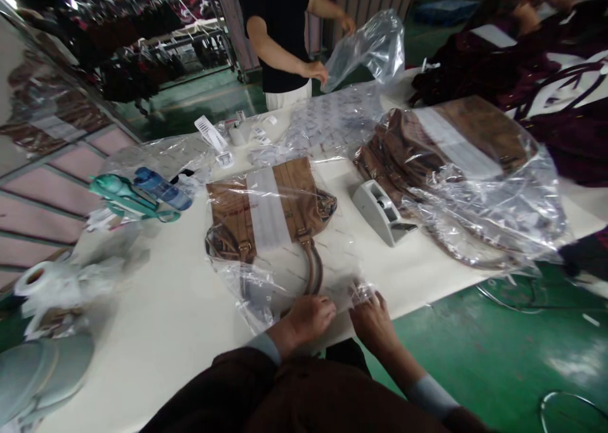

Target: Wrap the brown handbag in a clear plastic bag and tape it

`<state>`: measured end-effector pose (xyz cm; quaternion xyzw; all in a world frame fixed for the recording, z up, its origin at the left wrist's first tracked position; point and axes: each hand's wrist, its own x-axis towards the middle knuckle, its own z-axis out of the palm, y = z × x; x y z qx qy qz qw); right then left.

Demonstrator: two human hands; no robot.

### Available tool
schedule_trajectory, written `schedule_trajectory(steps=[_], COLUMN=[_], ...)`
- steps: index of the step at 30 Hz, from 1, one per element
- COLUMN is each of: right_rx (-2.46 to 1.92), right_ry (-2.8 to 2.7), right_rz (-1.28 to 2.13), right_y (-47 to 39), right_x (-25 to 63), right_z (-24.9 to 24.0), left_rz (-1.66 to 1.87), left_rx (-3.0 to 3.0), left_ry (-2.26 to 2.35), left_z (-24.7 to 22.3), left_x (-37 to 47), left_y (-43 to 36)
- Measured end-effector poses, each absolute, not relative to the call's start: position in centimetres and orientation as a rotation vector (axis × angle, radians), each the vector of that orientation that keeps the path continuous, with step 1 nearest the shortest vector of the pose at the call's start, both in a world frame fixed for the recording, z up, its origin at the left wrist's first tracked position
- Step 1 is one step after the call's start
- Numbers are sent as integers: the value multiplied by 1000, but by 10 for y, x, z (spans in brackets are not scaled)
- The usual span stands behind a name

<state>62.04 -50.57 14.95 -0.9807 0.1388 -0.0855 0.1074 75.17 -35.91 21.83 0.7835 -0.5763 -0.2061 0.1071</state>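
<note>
Your step now is at the near edge of the desk (pixel 156 332), where the open end of the clear bag (pixel 280 275) lies under your two hands. The brown handbag (pixel 270 211) is inside it, just beyond your hands, with its round handle pointing toward you. Your left hand (pixel 308 319) is curled and presses on the film next to the handle; your right hand (pixel 373 319) pinches the film edge between the fingertips. I think it goes best when you pull the film flat and even with both hands, push the handle fully inside, and keep the fold straight so no air stays in.

Counting from large to small: one desk; one pile of bagged handbags (pixel 456 161), beyond your right hand, the number inside I cannot tell; one bagged handbag in front of you; one loose clear bag (pixel 370 47) held by the person on the far side; two bottles (pixel 137 192) beyond your left hand; one tape dispenser (pixel 382 208) beyond your right hand; one white roll (pixel 35 281) far to the left.
</note>
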Motion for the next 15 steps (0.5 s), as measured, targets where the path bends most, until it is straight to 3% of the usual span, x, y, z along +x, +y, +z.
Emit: schedule_trajectory(steps=[5,12,15], right_rx=[-2770,-2421,-2120], right_ry=[562,644,478], right_rz=[28,-214,119], right_y=[-515,-559,-565], right_x=[569,665,679], right_z=[162,251,282], left_rz=[-771,-834,-720], left_rx=[2313,2295,2221], left_ry=[-1792,-1684,-1422], left_z=[198,210,228], left_x=[752,751,753], left_y=[-363,-362,-357])
